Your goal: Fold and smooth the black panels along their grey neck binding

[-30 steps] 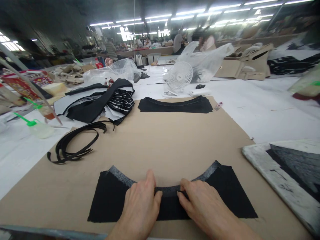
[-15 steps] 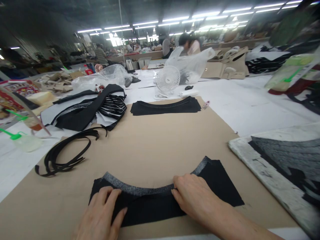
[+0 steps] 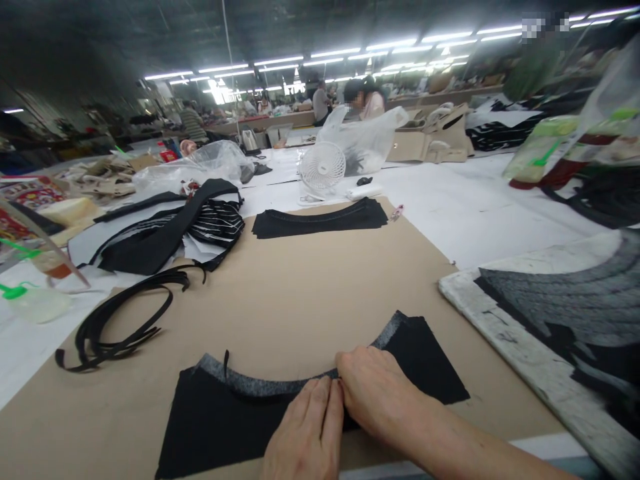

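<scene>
A black fabric piece with a curved grey edge lies on the brown cardboard sheet in front of me. A thin black strip runs along that grey edge, its left end curling up. My left hand lies flat on the middle of the piece, fingers stretched out together, tips at the curved edge. My right hand sits right beside it, fingers curled down and pinching the strip against the edge.
A stack of black cut pieces lies at the cardboard's far end, loose black strips at the left, striped fabric behind them. A small white fan, a glue-stained board at the right, and a green-capped bottle at the left. People work at far tables.
My left hand slid from the piece's left end to the middle, beside my right hand. A black strip now shows along the grey edge. The view turned slightly right.
</scene>
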### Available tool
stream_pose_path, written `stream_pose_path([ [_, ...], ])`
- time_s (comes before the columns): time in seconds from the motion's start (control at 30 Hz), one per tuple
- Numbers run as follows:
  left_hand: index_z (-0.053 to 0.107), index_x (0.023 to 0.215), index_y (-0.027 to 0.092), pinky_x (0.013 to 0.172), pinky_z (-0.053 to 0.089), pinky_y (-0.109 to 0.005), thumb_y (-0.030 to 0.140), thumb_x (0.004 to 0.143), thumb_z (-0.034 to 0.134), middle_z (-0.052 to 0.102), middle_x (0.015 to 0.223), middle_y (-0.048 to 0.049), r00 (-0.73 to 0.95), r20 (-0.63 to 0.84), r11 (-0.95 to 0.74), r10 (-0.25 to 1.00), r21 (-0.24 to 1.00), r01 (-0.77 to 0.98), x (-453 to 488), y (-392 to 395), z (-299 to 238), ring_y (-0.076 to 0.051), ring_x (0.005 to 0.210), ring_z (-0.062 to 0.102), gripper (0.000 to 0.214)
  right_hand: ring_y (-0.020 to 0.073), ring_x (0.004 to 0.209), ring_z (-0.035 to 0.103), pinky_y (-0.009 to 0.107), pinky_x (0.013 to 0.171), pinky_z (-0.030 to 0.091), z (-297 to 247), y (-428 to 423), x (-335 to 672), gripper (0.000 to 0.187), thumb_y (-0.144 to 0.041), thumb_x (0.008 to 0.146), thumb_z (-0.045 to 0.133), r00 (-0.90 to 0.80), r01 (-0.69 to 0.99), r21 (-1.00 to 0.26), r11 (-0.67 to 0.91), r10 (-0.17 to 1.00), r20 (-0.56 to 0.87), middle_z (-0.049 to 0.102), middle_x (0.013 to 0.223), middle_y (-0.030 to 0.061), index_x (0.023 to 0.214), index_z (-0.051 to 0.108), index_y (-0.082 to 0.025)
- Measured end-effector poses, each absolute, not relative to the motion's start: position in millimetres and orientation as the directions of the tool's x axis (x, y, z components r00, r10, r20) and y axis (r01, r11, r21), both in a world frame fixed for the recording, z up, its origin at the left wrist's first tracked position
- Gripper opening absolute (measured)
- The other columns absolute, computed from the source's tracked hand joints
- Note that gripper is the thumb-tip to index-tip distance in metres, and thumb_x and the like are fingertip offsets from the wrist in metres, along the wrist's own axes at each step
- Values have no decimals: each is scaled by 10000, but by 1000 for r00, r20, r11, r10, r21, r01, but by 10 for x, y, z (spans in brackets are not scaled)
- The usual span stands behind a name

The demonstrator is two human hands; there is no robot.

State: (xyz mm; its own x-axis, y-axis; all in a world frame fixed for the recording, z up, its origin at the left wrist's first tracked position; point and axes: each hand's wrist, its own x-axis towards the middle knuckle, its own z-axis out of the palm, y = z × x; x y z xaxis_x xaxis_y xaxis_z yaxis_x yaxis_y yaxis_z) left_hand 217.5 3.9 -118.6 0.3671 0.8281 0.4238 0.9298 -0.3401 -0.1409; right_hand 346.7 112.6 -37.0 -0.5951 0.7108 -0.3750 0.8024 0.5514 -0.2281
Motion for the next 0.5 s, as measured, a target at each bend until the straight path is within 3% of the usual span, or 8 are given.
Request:
stream_pose_path([
  [0.27, 574, 1226, 123, 912, 512, -262, 46, 883, 429, 695, 1100, -74, 371, 525, -305, 766, -211, 929, 2146, 55, -1589, -189, 1033, 649, 380, 231, 813, 669, 280, 695, 458, -350, 1262, 3617, 166, -254, 823, 591, -543, 840, -255, 480, 752, -373, 704, 822, 132, 856, 706, -138],
  [0.4, 624, 1162, 152, 840, 536, -283, 56, 873, 460, 709, 1078, -59, 379, 537, -296, 754, -238, 925, 2185, 71, -1677, -207, 970, 674, 346, 250, 811, 657, 281, 645, 411, -317, 1497, 3929, 181, -338, 773, 642, -546, 837, -290, 465, 754, -366, 704, 799, 99, 804, 702, -170],
  [0.5, 638, 1152, 175, 797, 538, -277, 95, 867, 515, 714, 1062, -60, 353, 550, -272, 756, -226, 935, 2195, 72, -1717, -206, 923, 685, 321, 208, 749, 642, 256, 587, 348, -296, 1657, 4134, 129, -289, 780, 607, -557, 828, -320, 461, 742, -373, 696, 753, 53, 746, 688, -195],
])
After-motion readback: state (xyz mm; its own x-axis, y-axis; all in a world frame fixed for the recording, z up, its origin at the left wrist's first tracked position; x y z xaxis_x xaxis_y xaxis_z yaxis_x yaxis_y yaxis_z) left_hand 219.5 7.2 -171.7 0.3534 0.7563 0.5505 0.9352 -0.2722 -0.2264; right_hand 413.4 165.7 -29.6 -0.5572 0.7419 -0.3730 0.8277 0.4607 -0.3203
